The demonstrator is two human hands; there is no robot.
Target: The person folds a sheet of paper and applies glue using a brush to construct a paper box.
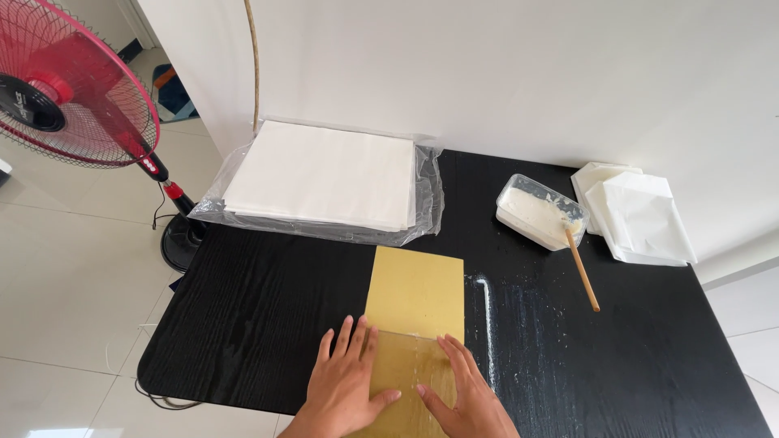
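Note:
A golden-yellow rectangular sheet (415, 294) lies flat on the black table (268, 316), its long side running away from me. My left hand (349, 381) rests palm down on the sheet's near left part, fingers spread. My right hand (464, 389) lies flat on its near right part, fingers pointing forward. Both hands press on the near portion, which looks darker and slightly glossy, with a straight line across the sheet just beyond my fingertips.
A stack of white paper (324, 174) in clear plastic wrap lies at the back. A plastic tub of white paste (537, 212) with a wooden stick (583, 269) stands at the right, beside folded white sheets (637, 212). White smears (487, 312) mark the table. A red fan (73, 85) stands left.

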